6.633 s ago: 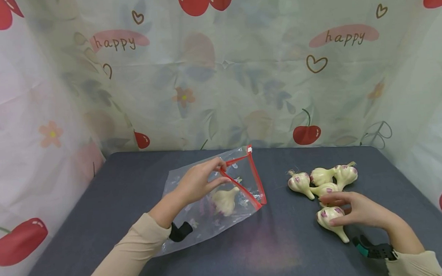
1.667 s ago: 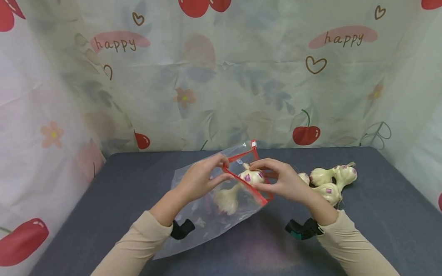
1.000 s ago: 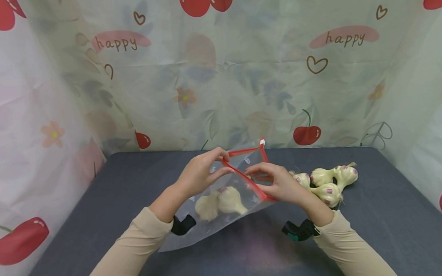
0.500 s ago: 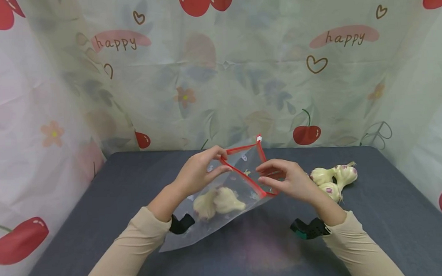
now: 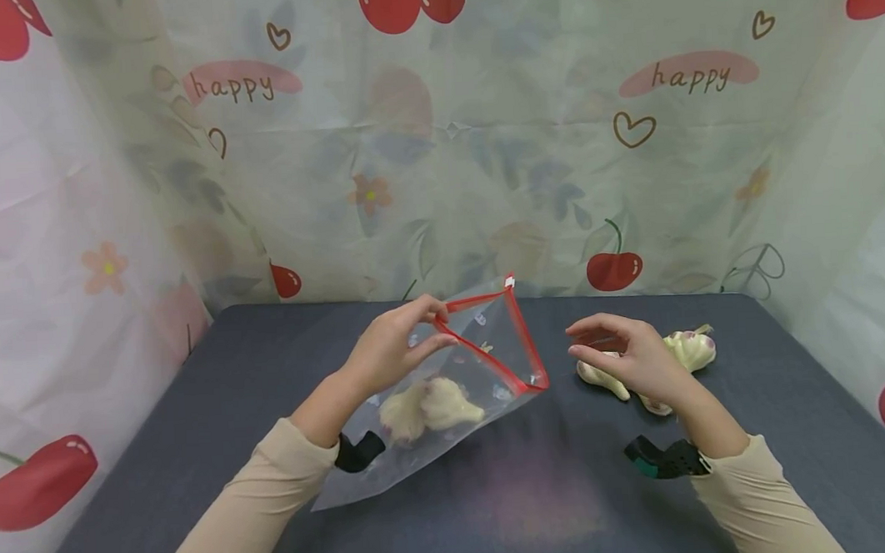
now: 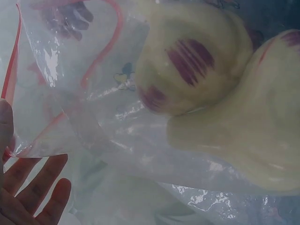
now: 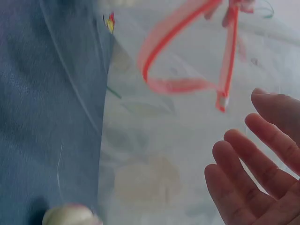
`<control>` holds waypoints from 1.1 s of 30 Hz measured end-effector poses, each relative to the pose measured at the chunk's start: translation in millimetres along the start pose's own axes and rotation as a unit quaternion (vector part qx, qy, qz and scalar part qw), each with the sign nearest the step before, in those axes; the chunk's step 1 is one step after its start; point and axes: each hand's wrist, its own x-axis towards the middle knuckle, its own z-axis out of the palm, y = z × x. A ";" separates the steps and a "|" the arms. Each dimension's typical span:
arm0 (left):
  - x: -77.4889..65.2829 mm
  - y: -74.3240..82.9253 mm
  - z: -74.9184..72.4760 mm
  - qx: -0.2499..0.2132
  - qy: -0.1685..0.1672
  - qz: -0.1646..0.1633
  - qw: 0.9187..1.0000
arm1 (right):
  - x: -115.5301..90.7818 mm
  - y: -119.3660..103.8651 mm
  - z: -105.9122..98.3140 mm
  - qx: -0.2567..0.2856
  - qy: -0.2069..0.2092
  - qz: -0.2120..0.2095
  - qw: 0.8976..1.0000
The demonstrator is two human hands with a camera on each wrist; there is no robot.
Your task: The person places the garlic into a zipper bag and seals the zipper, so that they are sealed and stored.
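My left hand [image 5: 393,346] pinches the red zip edge of a clear zip bag [image 5: 524,331], and the bag's mouth gapes toward the right. Two garlic bulbs [image 5: 449,401] lie side by side inside; purple streaks mark the nearer garlic bulb [image 6: 197,61] in the left wrist view. My right hand [image 5: 638,358] hovers over the loose garlic at the right, fingers spread and holding nothing, as the right wrist view also shows. Around it, one garlic bulb [image 5: 604,375] shows to the left and another garlic bulb [image 5: 690,349] to the right. The hand partly hides the others.
A dark grey cloth-covered table [image 5: 558,471] carries everything. Patterned curtain walls [image 5: 453,184] close in the back and both sides. A white slider [image 5: 509,282] sits at the bag's upper corner. A thin grey cord [image 5: 761,268] hangs at the back right.
My right hand put a garlic bulb into the bag and let it go, joining the one inside. Then it withdrew rightward to the loose bulbs. The left hand kept its pinch, shifting slightly left.
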 end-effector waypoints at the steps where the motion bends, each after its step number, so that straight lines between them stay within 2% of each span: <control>1: -0.4 -0.7 0.4 0.000 -0.001 -0.001 1.000 | -1.6 1.7 -2.3 -0.003 0.003 0.004 1.000; 10: -3.1 -2.9 1.9 -0.001 0.002 0.008 1.000 | -13.2 21.3 -18.2 -0.029 0.025 0.041 0.998; 18: -4.2 -4.1 3.2 -0.007 0.000 0.006 1.000 | -28.0 38.6 -33.2 -0.064 0.021 0.105 0.992; 24: -4.9 -4.4 3.7 -0.013 -0.001 0.006 1.000 | -37.0 54.3 -40.1 -0.091 0.026 0.113 0.989; 33: -5.8 -5.0 3.2 -0.014 -0.002 0.001 1.000 | -50.4 74.3 -43.4 -0.095 0.043 0.123 0.987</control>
